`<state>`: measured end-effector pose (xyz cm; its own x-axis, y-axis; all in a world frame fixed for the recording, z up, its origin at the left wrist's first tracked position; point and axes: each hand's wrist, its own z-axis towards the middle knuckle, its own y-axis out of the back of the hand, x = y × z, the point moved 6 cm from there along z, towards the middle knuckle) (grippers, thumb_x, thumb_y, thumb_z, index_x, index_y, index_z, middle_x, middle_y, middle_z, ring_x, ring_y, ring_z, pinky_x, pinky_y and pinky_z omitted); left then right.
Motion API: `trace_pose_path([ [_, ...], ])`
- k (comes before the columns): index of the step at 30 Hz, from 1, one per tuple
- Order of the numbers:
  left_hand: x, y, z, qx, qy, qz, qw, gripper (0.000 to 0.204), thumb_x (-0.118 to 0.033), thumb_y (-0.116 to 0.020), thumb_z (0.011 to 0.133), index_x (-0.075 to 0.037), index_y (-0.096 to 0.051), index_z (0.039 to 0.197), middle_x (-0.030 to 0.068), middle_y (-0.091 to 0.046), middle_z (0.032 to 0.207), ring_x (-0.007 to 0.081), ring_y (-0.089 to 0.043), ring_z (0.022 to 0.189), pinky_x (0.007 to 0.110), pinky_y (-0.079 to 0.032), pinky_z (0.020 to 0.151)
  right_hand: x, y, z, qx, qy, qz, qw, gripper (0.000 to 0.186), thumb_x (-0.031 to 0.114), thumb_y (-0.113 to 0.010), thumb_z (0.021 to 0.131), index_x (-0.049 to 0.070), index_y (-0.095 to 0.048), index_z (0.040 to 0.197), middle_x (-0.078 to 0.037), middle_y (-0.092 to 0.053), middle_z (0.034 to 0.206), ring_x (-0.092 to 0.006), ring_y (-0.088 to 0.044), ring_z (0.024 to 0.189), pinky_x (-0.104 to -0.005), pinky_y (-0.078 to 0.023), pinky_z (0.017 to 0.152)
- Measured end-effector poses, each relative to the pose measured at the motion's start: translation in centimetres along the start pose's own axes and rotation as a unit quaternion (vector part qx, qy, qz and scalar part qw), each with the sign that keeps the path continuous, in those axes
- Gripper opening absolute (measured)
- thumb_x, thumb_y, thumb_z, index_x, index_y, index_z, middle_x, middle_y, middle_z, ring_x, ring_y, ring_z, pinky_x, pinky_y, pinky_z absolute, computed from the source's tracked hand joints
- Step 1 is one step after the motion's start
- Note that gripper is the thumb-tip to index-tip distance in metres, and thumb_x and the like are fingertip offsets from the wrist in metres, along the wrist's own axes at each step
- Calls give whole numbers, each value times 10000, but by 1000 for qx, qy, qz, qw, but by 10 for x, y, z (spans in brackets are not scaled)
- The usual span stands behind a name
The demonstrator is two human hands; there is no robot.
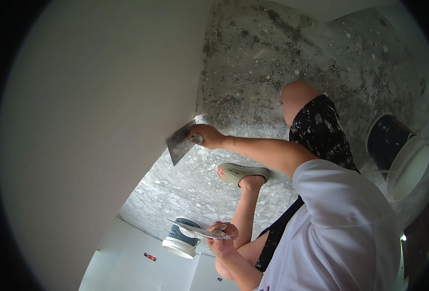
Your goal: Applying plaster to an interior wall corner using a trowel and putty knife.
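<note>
My right hand [207,136] grips a steel plastering trowel [176,148] by its handle. Its flat rectangular blade is at the foot of the pale wall [107,111], by the floor line; whether it touches the wall I cannot tell. Lower in view, my left hand [222,237] is closed on a flat plate [195,234], seen nearly edge-on, which carries white putty. How the fingers wrap its handle is partly hidden. Just beyond that plate stands a dark blue bucket [178,240] with a white rim.
A stained, white-spattered concrete floor [253,63] spreads around me. My foot in a green clog [241,173] rests on it between my arms. At the right is another dark bucket [389,140] with a white round piece against it. A small red-and-dark patch [150,256] marks a pale wall.
</note>
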<state>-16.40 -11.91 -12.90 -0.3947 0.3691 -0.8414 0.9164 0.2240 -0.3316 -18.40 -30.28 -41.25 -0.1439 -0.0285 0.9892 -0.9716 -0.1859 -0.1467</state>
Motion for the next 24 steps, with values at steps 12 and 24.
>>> trace_pose_path([
  [12, -35, 4, -1, -41, -50, -12, 998, 367, -297, -599, 940, 55, -600, 1042, 127, -580, 706, 196, -501, 488, 294, -380, 398, 134, 60, 6, 225, 54, -44, 972, 237, 176, -792, 753, 72, -625, 884, -67, -642, 878, -235, -629, 850, -343, -476, 762],
  [24, -47, -53, 20, 95, 19, 24, 995, 251, -223, -605, 934, 19, -655, 891, 71, -629, 739, 135, -567, 593, 255, -441, 537, 403, 215, 17, 174, -2, 226, 959, 146, 173, -643, 880, 28, -639, 904, -108, -662, 863, -214, -596, 790, -366, -475, 747],
])
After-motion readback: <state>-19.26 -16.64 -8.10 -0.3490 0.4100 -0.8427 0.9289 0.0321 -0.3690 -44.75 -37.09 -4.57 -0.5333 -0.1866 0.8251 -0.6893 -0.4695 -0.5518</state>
